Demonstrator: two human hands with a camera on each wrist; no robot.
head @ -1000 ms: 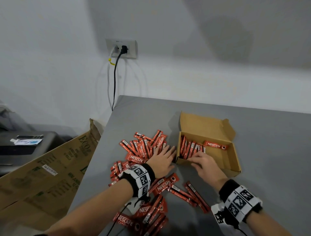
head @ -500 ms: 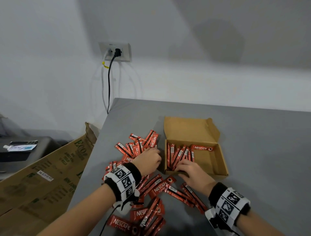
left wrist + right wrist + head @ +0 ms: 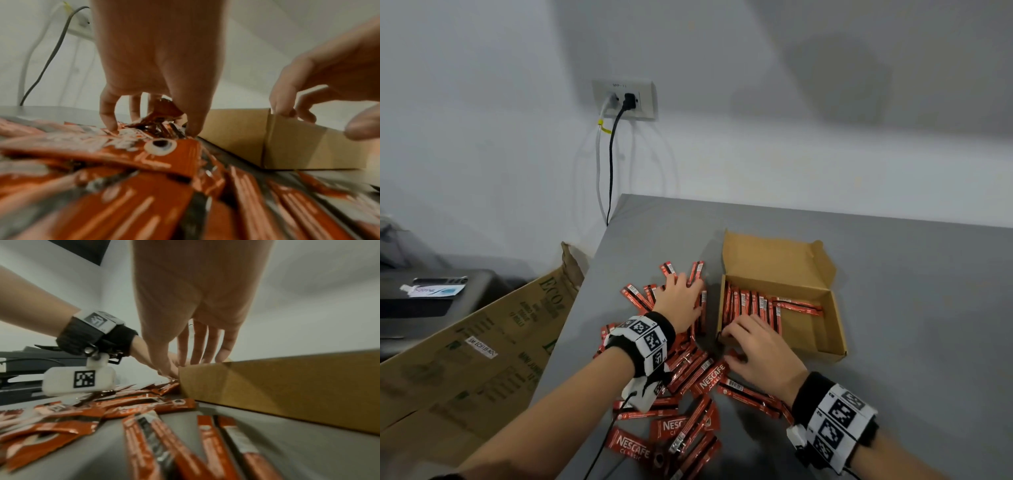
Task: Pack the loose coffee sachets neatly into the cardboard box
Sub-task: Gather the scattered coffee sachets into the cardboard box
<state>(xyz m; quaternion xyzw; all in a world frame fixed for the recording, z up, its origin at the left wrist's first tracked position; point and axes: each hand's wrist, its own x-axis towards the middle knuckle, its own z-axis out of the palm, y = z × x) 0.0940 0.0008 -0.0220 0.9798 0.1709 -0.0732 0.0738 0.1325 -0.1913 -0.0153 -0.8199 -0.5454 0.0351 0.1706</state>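
Observation:
An open brown cardboard box (image 3: 808, 334) lies on the grey table, with a row of red coffee sachets (image 3: 748, 305) upright along its left side and one lying crosswise. Loose red sachets (image 3: 709, 377) are heaped to its left and in front. My left hand (image 3: 681, 298) is on the far part of the heap. In the left wrist view its bent fingers and thumb (image 3: 193, 128) gather several sachets (image 3: 162, 112). My right hand (image 3: 753, 342) rests at the box's near-left corner. Its straight fingers (image 3: 205, 353) reach over the near wall (image 3: 287, 386).
The table's left edge runs close to the heap. Beyond it stands a large printed carton (image 3: 482, 349) and a black device (image 3: 431, 298). A wall socket (image 3: 625, 99) with two cables hangs behind. Bare grey tabletop (image 3: 928, 308) stretches right of the box.
My left hand has slid from the box's left wall onto the far sachets and its fingers have bent around them. The right hand has stayed at the box's near-left corner.

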